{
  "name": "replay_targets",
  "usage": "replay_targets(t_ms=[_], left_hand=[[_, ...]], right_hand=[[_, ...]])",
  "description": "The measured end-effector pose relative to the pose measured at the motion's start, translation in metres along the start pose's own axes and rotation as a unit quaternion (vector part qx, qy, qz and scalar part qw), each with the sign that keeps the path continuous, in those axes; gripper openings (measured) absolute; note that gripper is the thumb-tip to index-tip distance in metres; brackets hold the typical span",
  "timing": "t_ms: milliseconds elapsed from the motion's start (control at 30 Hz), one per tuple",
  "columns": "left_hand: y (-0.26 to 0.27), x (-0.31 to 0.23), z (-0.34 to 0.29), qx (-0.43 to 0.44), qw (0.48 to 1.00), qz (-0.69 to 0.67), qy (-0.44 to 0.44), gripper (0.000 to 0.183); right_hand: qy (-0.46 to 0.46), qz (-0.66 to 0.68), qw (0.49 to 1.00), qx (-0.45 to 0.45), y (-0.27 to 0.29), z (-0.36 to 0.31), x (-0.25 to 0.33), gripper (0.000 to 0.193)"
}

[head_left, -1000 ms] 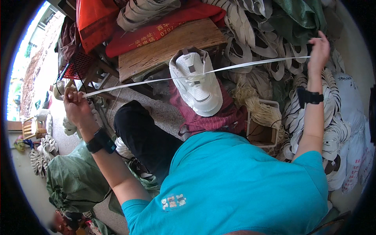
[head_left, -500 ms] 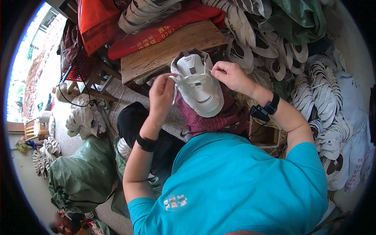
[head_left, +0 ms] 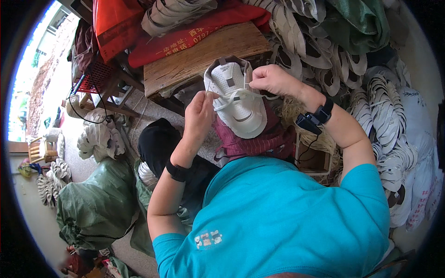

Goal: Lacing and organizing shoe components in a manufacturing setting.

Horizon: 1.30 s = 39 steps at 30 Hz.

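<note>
A white shoe upper [head_left: 242, 118] with a perforated tongue lies on maroon cloth [head_left: 273, 139] before me, toe toward my body. A white shoelace [head_left: 235, 94] crosses the front of its opening, with a loose length out past the right side. My left hand [head_left: 199, 113] is closed at the left eyelet edge, pinching the lace there. Across from it, thumb and forefinger of my right hand [head_left: 274, 81] pinch at the right eyelet edge, seemingly on the lace; their tips partly hide it.
Just beyond the shoe stands a wooden bench [head_left: 199, 51] bearing a red bag [head_left: 185, 39] and stacked pale uppers. Bundled uppers [head_left: 382, 111] pile up on the right. A green sack [head_left: 99, 199] sits at left on the floor, and an open box [head_left: 315, 160] is beside the maroon cloth.
My left hand has shifted right and slightly down, against the shoe. The loose lace that hung at the left now crosses the opening and sticks out at the right.
</note>
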<state>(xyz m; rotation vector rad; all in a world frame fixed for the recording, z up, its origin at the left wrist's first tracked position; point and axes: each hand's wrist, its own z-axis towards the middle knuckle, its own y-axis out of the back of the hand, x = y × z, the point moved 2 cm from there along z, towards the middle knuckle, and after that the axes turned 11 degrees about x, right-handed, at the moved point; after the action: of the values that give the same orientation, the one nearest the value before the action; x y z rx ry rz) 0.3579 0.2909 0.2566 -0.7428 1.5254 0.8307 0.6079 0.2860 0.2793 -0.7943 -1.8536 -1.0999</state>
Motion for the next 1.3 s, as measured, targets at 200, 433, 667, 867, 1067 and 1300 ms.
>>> replay_targets(t_ms=[200, 433, 667, 867, 1067, 1300], left_hand=[[0.003, 0.011, 0.002, 0.027, 0.998, 0.053, 0.006, 0.033], [0.002, 0.007, 0.001, 0.035, 0.995, -0.073, 0.062, 0.033], [0.008, 0.004, 0.008, 0.066, 0.985, -0.11, 0.119, 0.029], [0.007, 0.005, 0.016, 0.077, 0.98, -0.127, 0.133, 0.027], [0.011, -0.008, 0.019, 0.045, 0.99, 0.122, 0.062, 0.027], [0.027, -0.066, 0.029, 0.069, 0.82, 0.505, -0.261, 0.036]], right_hand=[[-0.043, 0.159, 0.986, 0.036, -0.004, 0.0, 0.006, 0.013], [-0.019, 0.157, 0.987, 0.006, -0.009, 0.004, -0.002, 0.015], [0.174, -0.234, 0.942, -0.163, -0.021, -0.008, 0.018, 0.019], [0.098, -0.08, 0.988, -0.084, -0.015, 0.007, -0.007, 0.019], [0.038, -0.046, 0.998, -0.008, -0.012, 0.002, 0.006, 0.012], [0.289, -0.475, 0.83, -0.05, 0.009, -0.007, 0.048, 0.033]])
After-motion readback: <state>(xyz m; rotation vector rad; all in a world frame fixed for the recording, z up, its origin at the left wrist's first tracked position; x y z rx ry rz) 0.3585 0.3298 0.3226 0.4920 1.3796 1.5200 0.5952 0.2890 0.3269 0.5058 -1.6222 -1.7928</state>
